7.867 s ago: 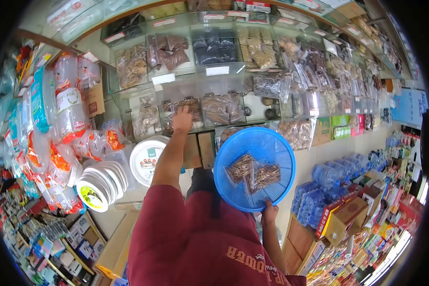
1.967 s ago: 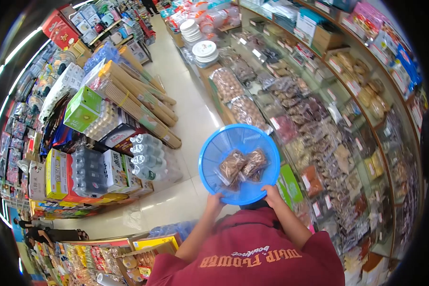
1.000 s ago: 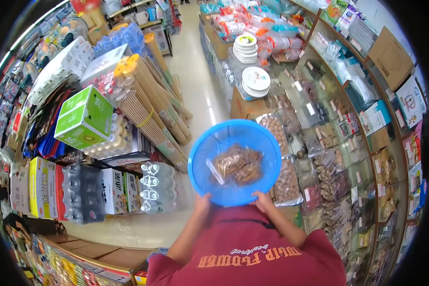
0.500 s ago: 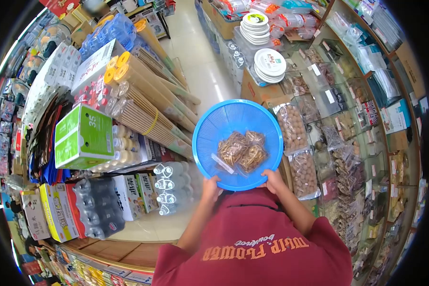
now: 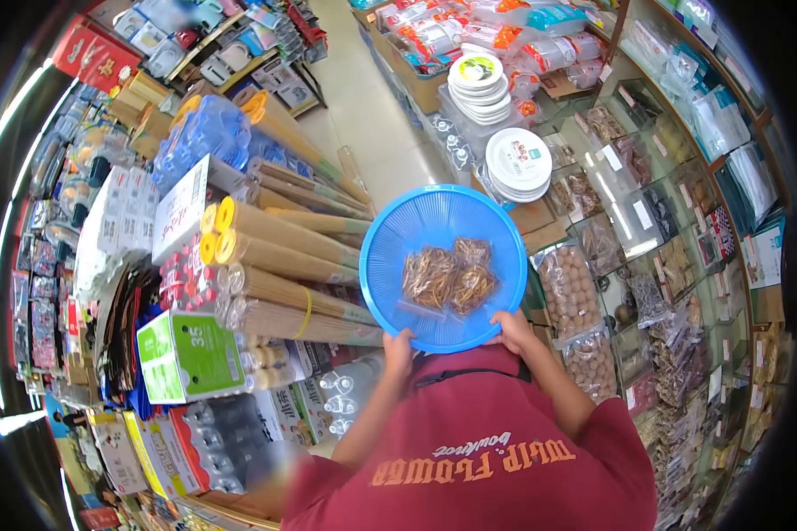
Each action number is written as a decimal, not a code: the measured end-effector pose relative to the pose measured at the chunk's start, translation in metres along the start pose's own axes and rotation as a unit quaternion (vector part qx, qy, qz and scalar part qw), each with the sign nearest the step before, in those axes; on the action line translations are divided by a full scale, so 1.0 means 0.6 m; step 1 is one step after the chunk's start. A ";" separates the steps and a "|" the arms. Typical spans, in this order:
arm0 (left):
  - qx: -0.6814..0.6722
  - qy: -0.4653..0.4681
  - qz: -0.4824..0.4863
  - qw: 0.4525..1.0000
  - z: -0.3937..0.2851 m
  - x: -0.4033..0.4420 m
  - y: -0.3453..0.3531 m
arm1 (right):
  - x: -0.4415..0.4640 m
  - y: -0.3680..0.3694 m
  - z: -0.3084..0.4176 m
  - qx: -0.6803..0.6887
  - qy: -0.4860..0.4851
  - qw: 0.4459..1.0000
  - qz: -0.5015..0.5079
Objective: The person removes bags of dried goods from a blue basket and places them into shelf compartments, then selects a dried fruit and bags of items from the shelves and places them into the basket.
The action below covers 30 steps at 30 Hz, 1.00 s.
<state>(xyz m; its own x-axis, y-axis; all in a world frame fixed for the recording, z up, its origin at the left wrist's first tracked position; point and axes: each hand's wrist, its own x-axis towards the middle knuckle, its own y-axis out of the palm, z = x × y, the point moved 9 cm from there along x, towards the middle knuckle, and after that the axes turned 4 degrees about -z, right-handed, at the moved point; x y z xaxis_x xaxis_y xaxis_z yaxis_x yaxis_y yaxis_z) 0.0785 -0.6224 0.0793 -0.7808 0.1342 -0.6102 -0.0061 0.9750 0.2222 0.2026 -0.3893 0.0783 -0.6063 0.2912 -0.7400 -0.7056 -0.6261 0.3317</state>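
A round blue plastic basket (image 5: 385, 234) is held level in front of my chest. My left hand (image 5: 399, 346) grips its near rim on the left, fingers closed around the edge. On the near right rim, my right hand (image 5: 512, 332) is closed in the same way. Inside the basket lie several clear plastic bags of brown dried goods (image 5: 429, 276), bunched together near the middle. One bag at the near left has a pale strip along its edge. What exactly the bags contain is too small to tell.
Rolled bamboo mats (image 5: 283, 239) jut into the aisle at left, above a green box (image 5: 190, 356) and bottle packs. Glass compartments (image 5: 638, 217) of dried goods line the right, with stacked white paper plates (image 5: 518, 165) at their far end. Tiled floor (image 5: 407, 159) runs ahead.
The mats, green box, plates and glass compartments have shifted down and rightward in view. The basket stays in front of me, still held by both hands, with the bags inside.
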 end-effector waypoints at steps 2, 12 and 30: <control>0.011 -0.005 -0.016 1.000 -0.010 0.040 0.037 | 0.037 -0.005 0.035 -0.014 -0.015 1.000 0.002; 0.117 -0.063 0.079 0.988 -0.060 0.120 0.171 | 0.064 -0.023 0.110 0.067 -0.007 0.997 -0.049; 0.370 -0.022 0.407 0.835 -0.009 0.259 0.386 | -0.022 -0.028 -0.046 0.302 -0.047 0.900 -0.310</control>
<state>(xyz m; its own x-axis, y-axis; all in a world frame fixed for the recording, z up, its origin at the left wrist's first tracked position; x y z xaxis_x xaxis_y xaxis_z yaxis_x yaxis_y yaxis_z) -0.0475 -0.3765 0.0401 -0.3140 0.7956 -0.5180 0.9158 0.3978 0.0558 0.2323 -0.4026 0.0663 -0.0355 0.5265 -0.8494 -0.9725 0.1775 0.1506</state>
